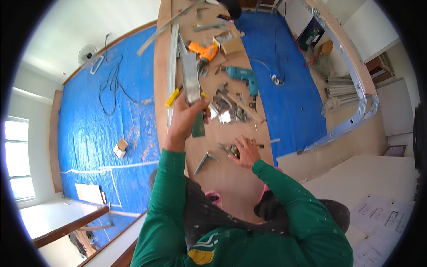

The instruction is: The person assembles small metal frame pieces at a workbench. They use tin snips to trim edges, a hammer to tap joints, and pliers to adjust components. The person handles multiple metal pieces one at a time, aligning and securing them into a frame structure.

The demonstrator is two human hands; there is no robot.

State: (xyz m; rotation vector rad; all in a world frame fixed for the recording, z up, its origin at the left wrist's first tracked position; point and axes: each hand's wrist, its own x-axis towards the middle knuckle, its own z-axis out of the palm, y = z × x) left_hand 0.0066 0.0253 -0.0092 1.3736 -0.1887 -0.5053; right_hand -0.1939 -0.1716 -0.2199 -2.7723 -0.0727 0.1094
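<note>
My left hand [184, 113] grips a short silver metal channel [191, 80] over the wooden board [222, 175]. Its lower end shows green below my fingers. A yellow-and-black tool [172, 97] lies partly hidden behind the channel. On the nearer part of the board, my right hand [246, 152] has its fingers curled over a plier-like tool [227, 147], which they partly cover. Just left of that hand rests a small bent metal bracket [205, 162]. Long metal channels [172, 66] run along the board's left edge.
Farther up the board lie an orange cordless drill [204, 52], a teal corded drill [242, 76], an opened cardboard box [231, 46] and loose metal scraps [227, 109]. Blue sheeting [133, 129] covers the floor, with a dark cable [113, 86] at left. A metal-edged frame [351, 66] stands right.
</note>
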